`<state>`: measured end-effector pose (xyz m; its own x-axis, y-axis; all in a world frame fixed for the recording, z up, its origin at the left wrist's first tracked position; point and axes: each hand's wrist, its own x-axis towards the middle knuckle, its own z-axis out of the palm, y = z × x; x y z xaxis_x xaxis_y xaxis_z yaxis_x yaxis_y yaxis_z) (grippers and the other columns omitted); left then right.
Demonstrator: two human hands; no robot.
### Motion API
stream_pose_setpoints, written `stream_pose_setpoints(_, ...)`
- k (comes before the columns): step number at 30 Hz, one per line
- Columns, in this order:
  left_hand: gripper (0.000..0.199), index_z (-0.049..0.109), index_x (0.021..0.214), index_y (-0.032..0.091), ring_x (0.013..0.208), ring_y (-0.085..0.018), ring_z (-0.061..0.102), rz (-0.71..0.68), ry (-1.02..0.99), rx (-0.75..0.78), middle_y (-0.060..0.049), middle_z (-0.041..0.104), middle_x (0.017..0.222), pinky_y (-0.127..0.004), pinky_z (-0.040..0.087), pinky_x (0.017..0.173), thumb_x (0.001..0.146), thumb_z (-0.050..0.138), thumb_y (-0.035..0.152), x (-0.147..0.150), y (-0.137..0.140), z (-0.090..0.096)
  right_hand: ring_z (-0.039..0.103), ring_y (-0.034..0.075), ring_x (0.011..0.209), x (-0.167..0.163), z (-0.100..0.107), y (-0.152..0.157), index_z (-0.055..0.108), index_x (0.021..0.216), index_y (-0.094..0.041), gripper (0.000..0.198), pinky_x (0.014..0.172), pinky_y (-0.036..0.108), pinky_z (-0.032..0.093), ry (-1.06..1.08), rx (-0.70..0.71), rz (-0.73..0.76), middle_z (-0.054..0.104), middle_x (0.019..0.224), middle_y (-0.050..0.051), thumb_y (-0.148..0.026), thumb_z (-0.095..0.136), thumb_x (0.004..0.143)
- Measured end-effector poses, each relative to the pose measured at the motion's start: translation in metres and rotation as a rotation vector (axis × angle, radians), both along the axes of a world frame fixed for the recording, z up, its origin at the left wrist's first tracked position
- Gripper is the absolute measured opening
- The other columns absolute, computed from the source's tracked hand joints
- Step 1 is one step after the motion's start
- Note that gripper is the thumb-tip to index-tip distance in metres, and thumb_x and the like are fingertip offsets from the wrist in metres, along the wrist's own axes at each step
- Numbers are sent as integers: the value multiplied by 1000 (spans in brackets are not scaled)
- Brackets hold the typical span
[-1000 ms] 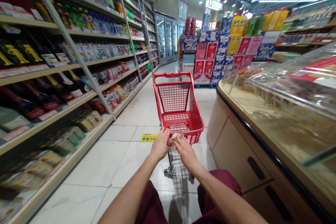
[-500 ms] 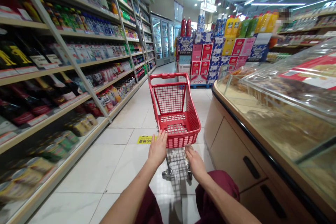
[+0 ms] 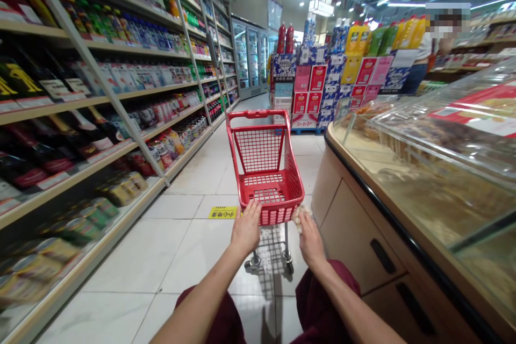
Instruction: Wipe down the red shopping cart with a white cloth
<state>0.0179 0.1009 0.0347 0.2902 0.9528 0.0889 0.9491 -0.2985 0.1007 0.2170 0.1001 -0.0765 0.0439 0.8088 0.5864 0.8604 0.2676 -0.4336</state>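
A red plastic shopping cart (image 3: 264,196) with a grid-patterned basket stands upright on its wheels in front of me. My left hand (image 3: 245,228) grips the near left corner of the basket, its fingers reaching up to the rim and the thumb on the outer side. At the near right corner, my right hand (image 3: 309,234) is closed on a crumpled whitish cloth (image 3: 297,216) against the basket's side. Part of the cloth is hidden by the fingers. Nothing lies in the visible part of the basket.
Drink shelves (image 3: 133,94) run along the left. On the right is a wooden counter (image 3: 342,209) with a clear cover and packaged food. Stacked drink cartons (image 3: 308,88) stand ahead, with a person (image 3: 423,59) behind them. A yellow sign (image 3: 223,212) is stuck to the tiled floor.
My right hand has moved up and to the right with the cloth, from below the basket to its right corner. The cart has shifted slightly left. The person in the background has moved into fuller view.
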Motion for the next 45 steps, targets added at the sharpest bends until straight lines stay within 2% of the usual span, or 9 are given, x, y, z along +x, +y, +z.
stream_pose_setpoints(4, 64, 30, 128, 14, 129, -20, 19, 16, -13, 8, -7, 27, 139, -45, 15, 105, 65, 39, 7, -1, 1, -2, 26, 22, 126, 2, 14, 17, 25, 133, -15, 63, 98, 44, 32, 94, 62, -70, 33, 135, 12, -3, 30, 71)
stream_pose_setpoints(10, 66, 31, 128, 14, 129, -18, 20, -40, -36, -67, -5, 27, 139, -44, 17, 105, 63, 38, 6, -8, 5, 1, 43, 21, 115, -5, -13, 7, 40, 124, -13, 60, 91, 39, 41, 64, -6, -23, 50, 119, 14, 1, 28, 67)
stream_pose_setpoints(15, 65, 30, 129, 14, 129, -18, 19, 30, -53, -6, -7, 29, 138, -45, 15, 106, 65, 36, 4, -20, 7, -1, 30, 21, 124, 7, 6, 18, 26, 132, -14, 61, 98, 41, 33, 135, 29, -83, 36, 133, 11, -5, 30, 72)
stream_pose_setpoints(17, 65, 29, 129, 14, 129, -18, 18, 63, -45, -1, -7, 27, 139, -45, 15, 105, 66, 35, 2, -23, 5, -2, 31, 21, 123, 6, 7, 22, 27, 132, -13, 60, 97, 42, 34, 125, 14, -79, 37, 132, 12, -5, 30, 73)
stream_pose_setpoints(22, 65, 29, 129, 14, 129, -17, 16, 34, -55, -50, -7, 26, 139, -44, 17, 105, 66, 34, 1, -28, 4, -1, 47, 20, 111, -9, -3, 6, 43, 122, -16, 58, 88, 36, 43, 61, -36, 16, 54, 116, 11, 0, 29, 68)
stream_pose_setpoints(28, 63, 29, 129, 13, 130, -16, 16, 27, -127, -65, -6, 26, 139, -42, 18, 105, 67, 33, 2, -29, 5, -1, 34, 19, 122, -30, 33, 2, 40, 125, -14, 52, 98, 42, 32, -58, 151, 135, 43, 128, 12, -2, 31, 75)
stream_pose_setpoints(33, 66, 25, 131, 13, 129, -15, 17, 25, -184, -95, -6, 27, 139, -39, 21, 105, 67, 33, 1, -31, 5, 2, 51, 19, 107, -53, 24, -4, 57, 107, -17, 41, 88, 39, 42, -236, 109, 337, 59, 110, 10, -1, 33, 78)
stream_pose_setpoints(39, 70, 18, 133, 12, 128, -15, 19, 36, -240, -127, -7, 25, 140, -37, 22, 105, 65, 33, 1, -33, 8, 5, 38, 19, 119, -85, 40, 2, 54, 112, -17, 36, 97, 41, 34, -183, 192, 400, 51, 122, 9, -7, 38, 81)
stream_pose_setpoints(45, 69, 18, 133, 12, 128, -15, 21, 50, -227, -127, -9, 27, 139, -40, 22, 105, 67, 31, -1, -35, 8, 4, 58, 17, 95, -79, 28, -2, 63, 98, -19, 28, 85, 31, 45, -234, 109, 423, 65, 99, 6, -8, 44, 79)
